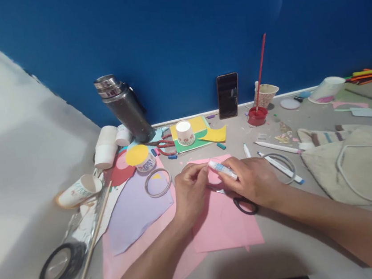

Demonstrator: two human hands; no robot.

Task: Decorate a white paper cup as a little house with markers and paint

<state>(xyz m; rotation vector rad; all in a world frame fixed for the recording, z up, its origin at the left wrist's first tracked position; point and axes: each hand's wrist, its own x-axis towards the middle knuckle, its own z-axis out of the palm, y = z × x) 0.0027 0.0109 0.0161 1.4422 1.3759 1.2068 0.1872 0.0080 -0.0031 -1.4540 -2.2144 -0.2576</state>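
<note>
Your small white glue tube with a blue label (222, 169) lies slantwise, its long axis running from far left to near right, capped tip pointing far left toward your left hand (189, 192). Your right hand (249, 180) is wrapped closed round the tube's body; your left fingertips pinch shut at its tip, above the pink paper sheet (224, 220) near the table's middle. Black-handled scissors (245, 205) lie under your right hand. Farther right, a red paint pot (257, 115) holds red paint, and the beige paper cup (266, 94) behind it holds a red-handled brush (261, 66).
</note>
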